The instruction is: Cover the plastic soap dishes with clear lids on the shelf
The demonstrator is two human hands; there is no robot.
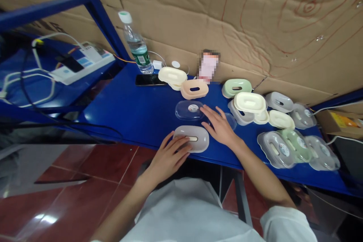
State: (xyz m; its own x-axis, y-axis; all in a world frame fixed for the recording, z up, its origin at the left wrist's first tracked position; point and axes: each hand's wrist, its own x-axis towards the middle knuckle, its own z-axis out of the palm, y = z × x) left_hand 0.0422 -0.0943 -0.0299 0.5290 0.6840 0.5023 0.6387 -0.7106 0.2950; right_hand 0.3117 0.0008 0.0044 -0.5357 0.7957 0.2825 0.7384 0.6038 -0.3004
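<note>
Hands [170,155] on grey dish [191,138] (right perhaps touching lid [190,110])

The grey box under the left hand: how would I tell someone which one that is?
Start at the blue table and go to its near edge, right in front of the person. The grey oval box lies there under the left hand, slot facing up. Unlike the stacked boxes to the right, it sits alone, nearest the edge, below the clear lid.
</note>
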